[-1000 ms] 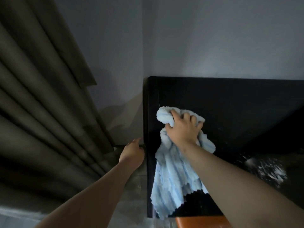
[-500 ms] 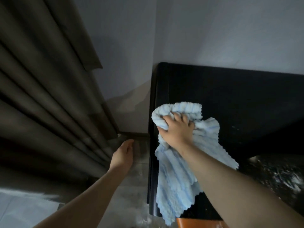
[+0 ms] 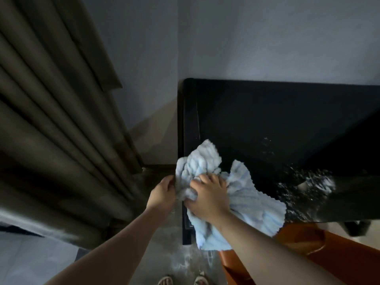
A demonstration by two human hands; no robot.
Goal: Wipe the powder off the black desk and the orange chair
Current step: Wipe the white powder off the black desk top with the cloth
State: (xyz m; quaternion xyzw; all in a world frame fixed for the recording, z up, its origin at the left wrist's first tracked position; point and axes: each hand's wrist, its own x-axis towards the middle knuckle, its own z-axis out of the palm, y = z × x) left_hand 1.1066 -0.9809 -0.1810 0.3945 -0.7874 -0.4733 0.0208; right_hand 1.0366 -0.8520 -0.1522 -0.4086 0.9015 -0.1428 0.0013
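A light blue cloth (image 3: pixel 253 204) lies bunched on the left front part of the black desk (image 3: pixel 267 112) and hangs over its edges. My right hand (image 3: pixel 207 197) grips the bunched cloth from above. My left hand (image 3: pixel 162 194) is beside the desk's left edge, its fingers touching the cloth's overhanging part; whether they pinch it is unclear. White powder (image 3: pixel 304 186) is scattered on the desk to the right of the cloth. The orange chair (image 3: pixel 320 249) stands below the desk's front edge, partly behind my right forearm.
Dark folded curtains (image 3: pixel 61 120) hang at the left. A grey wall (image 3: pixel 246 38) rises behind the desk. Powder dusts the grey floor (image 3: pixel 185 262) beside the desk, near my sandalled feet (image 3: pixel 183 280).
My right hand has dragged the cloth toward the desk's front left corner. My left hand has come up from the floor side to the cloth at the desk's edge.
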